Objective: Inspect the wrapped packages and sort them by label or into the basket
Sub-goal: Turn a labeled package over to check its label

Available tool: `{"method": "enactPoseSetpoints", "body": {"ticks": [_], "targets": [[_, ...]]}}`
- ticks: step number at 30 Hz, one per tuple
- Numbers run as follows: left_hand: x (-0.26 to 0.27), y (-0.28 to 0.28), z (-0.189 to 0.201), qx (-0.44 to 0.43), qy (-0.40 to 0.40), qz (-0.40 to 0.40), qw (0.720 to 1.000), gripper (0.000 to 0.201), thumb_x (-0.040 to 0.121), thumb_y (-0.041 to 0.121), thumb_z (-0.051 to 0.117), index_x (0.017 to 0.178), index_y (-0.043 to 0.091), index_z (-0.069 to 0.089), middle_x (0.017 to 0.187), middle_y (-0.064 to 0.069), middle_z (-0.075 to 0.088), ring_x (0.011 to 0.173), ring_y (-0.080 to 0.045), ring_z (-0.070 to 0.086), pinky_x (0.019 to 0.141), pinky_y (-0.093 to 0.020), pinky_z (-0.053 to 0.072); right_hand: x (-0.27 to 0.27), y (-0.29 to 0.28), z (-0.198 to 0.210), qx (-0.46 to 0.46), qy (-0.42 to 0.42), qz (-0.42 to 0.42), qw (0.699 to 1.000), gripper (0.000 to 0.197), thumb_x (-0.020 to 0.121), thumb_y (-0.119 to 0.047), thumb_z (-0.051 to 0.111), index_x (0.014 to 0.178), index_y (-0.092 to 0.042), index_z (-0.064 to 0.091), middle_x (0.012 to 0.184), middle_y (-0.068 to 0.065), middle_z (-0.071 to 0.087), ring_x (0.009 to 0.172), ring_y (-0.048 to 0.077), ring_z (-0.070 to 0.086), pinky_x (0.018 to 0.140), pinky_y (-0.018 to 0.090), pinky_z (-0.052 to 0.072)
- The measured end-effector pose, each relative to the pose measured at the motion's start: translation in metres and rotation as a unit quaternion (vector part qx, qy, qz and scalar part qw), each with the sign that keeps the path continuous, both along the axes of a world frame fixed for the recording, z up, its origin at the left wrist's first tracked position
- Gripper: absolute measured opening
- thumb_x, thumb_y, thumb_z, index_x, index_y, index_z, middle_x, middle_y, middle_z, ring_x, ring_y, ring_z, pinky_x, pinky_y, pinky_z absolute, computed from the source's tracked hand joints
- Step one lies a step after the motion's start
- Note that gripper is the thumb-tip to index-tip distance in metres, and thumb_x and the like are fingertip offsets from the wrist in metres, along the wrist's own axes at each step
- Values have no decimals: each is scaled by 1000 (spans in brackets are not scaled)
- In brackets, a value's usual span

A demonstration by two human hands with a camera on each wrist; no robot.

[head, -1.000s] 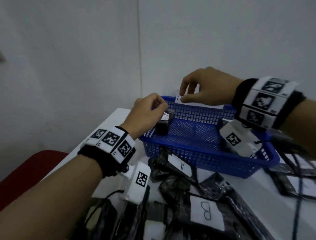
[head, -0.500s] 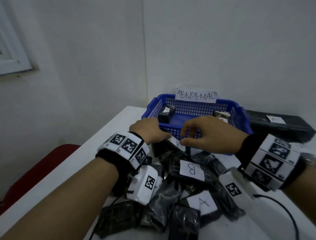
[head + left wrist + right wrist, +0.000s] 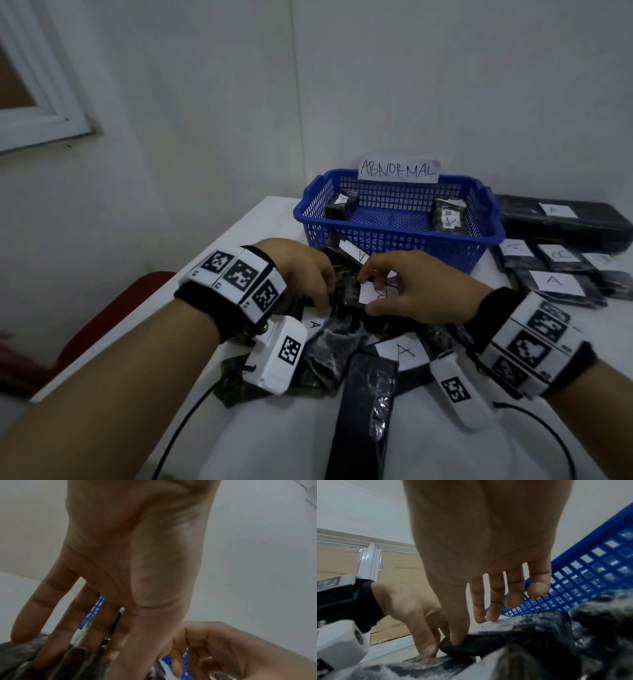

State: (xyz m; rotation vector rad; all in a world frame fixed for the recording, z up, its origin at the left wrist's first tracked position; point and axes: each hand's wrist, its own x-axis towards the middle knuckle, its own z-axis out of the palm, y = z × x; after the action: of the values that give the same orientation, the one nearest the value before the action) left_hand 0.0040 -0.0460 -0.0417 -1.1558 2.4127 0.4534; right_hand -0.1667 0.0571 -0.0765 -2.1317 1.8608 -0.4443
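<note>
As both hands are digging: pile on bench (image 3: 260, 219)
left hand (image 3: 301, 270): fingers pressing straight on wrap
right hand (image 3: 414, 291): fingers pinching B package (image 3: 373, 291)
risk: neighbours dragging along, label tearing

A heap of black-wrapped packages (image 3: 346, 346) sits on the table's near side, white paper labels facing up. The package marked B (image 3: 371, 291) lies on top of the heap, just in front of the blue mesh basket (image 3: 394, 240), with an A-labelled one (image 3: 400, 351) nearer the camera. The basket carries an ABNORMAL sign (image 3: 399, 169) on its far rim and holds two small wrapped packages, one at the left end (image 3: 340, 204), one at the right (image 3: 448, 216). More labelled packages (image 3: 555, 277) lie flat to the basket's right.
</note>
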Motion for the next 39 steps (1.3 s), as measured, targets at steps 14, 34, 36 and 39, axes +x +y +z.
{"method": "enactPoseSetpoints", "body": {"ticks": [14,34,36,39], "targets": [[16,-2,21,59,345,81,933,23,92,19,70,114,15,66,99,3,63,88,-13,65,69,-23,57,-11,12,7,-7,44,-72,996,16,88,-33,76,101,-41,71,107,-13,62,97,8,61,90,33,52],[26,-29,-6,-64,303,101,945,32,80,18,81,104,23,61,103,1,62,81,-13,62,63,-26,52,9,-10,15,13,73,-14,997,36,94,-51,61,127,-36,61,111,-15,59,87,2,54,84,26,46],[31,-23,11,-87,406,97,904,32,75,11,83,93,27,62,105,0,66,86,-15,63,78,-37,57,6,-4,20,-26,25,-29,999,39,94,-59,49,121,-35,63,104,-15,64,83,0,58,80,26,49],[37,-12,33,-72,541,63,836,36,75,-1,81,88,22,57,98,-3,72,92,-21,70,90,-44,57,-1,6,32,-102,-93,-72,988,47,91,-66,34,115,-36,61,103,-10,67,89,6,63,83,34,51]]}}
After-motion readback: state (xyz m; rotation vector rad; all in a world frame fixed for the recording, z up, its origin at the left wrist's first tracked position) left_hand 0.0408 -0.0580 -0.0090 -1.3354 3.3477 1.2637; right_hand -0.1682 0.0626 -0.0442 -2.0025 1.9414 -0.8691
